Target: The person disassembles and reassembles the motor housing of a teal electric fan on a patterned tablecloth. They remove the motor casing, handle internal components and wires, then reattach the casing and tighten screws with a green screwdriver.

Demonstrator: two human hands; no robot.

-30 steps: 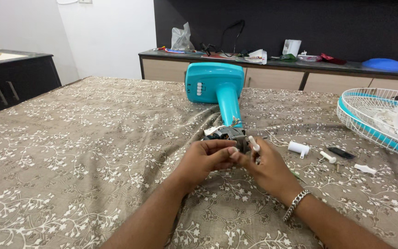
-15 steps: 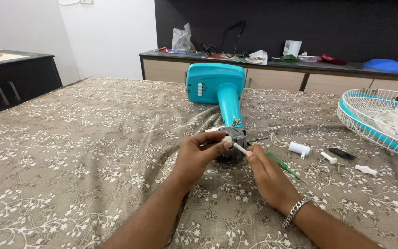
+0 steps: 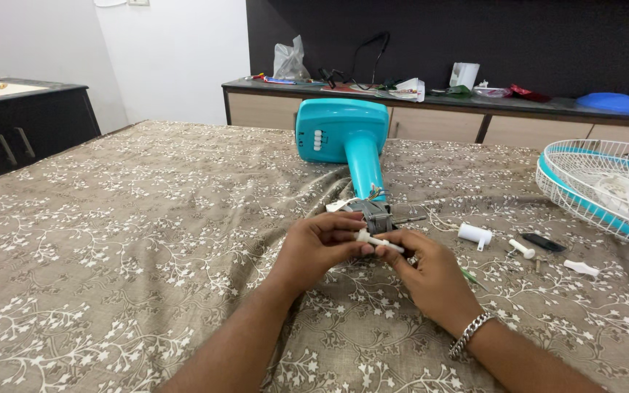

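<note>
Left hand (image 3: 319,247) and right hand (image 3: 431,273) meet, fingers pinching small white rod (image 3: 378,241) beside fan motor (image 3: 376,214).

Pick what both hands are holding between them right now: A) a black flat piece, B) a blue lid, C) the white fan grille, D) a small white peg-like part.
D: the left hand and right hand pinch a small white peg-like part in front of the teal fan's motor.

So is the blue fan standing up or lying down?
Lying down. The teal fan stand lies flat on the patterned cloth, its base on edge, its neck pointing toward the hands.
</note>
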